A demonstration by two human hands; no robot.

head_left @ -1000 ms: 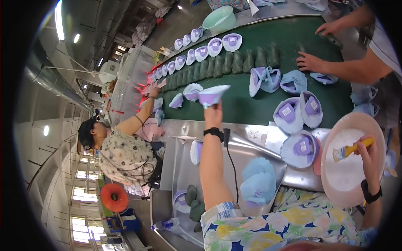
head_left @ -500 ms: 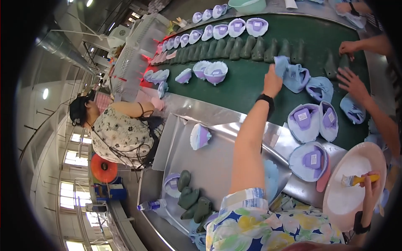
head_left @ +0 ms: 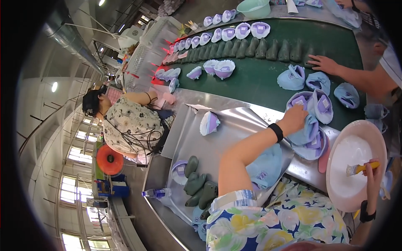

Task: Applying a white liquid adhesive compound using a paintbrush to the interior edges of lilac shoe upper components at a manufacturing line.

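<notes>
My left hand [head_left: 294, 120] is closed on a light blue fabric shoe upper [head_left: 309, 130], held over the metal ledge beside the belt. Under and behind it are blue uppers with purple linings, including a purple-lined upper [head_left: 323, 106] with a white label. My right hand [head_left: 371, 172] grips a paintbrush [head_left: 355, 169] by its yellow handle. The bristles are white and hang over a pale pink basin [head_left: 333, 167] holding white liquid or paste. More blue uppers [head_left: 292, 78] rest on the green belt beyond my left hand.
Dark green shoe lasts [head_left: 259, 49] stand in a row along the green belt [head_left: 251, 79], with purple-lined uppers behind. A co-worker's hand [head_left: 324, 64] reaches in from the right. Several loose lasts [head_left: 194, 184] and a bottle [head_left: 157, 193] are on the metal tray at left, near another person [head_left: 132, 123].
My left hand has drawn the blue upper from the belt back toward me, over the ledge. The co-worker's hand has moved left to the row of lasts. My right hand still holds the paintbrush.
</notes>
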